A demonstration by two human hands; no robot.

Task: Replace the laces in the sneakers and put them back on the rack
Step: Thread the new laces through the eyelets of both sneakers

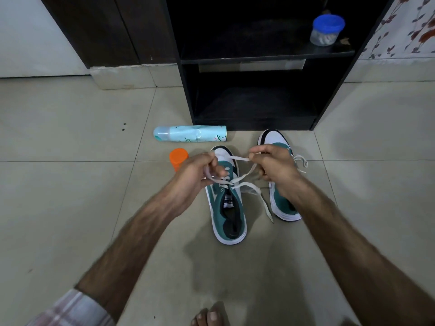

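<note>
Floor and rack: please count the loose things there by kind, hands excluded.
Sneakers: 2
White laces: 2
Light blue spray can: 1
Orange-capped container: 1
Blue-lidded jar on the rack shelf: 1
Total: 7

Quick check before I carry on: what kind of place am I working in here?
Probably a home, by a shoe rack: pale tiled floor, a dark open-shelved rack, a floral curtain. Both hands are pulling a white lace on a sneaker.
</note>
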